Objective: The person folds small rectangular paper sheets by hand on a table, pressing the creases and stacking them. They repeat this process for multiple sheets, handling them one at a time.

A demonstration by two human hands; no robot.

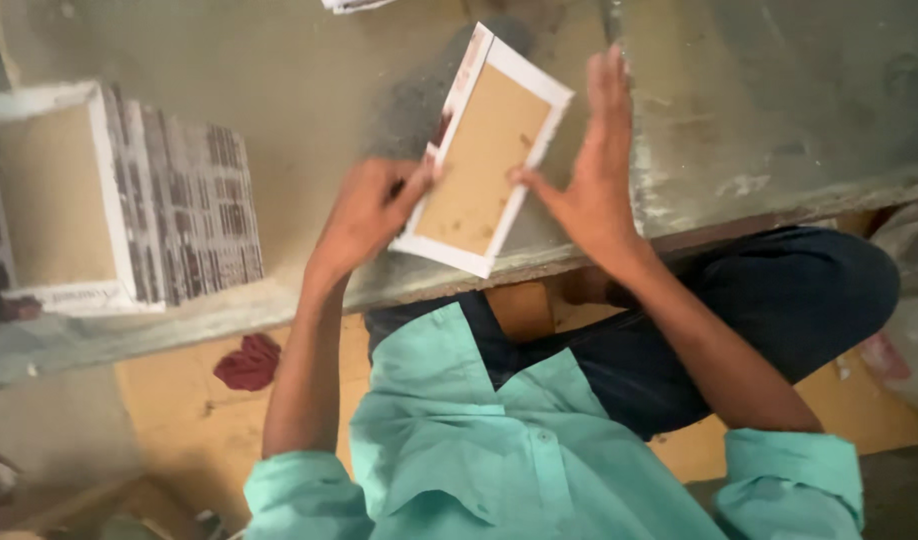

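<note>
A flat cardboard box piece (484, 150), brown in the middle with a white border, lies tilted on a grey slab (309, 90). My left hand (364, 215) grips its left edge with thumb and fingers. My right hand (589, 165) is spread flat, its thumb pressing on the piece's right edge and its fingers pointing away over the slab.
A stack of similar box pieces (109, 195) with printed edges stands at the left of the slab. Another white piece (354, 5) peeks in at the top edge. A dark red cloth scrap (247, 362) lies on brown cardboard (179, 400) below the slab's front edge.
</note>
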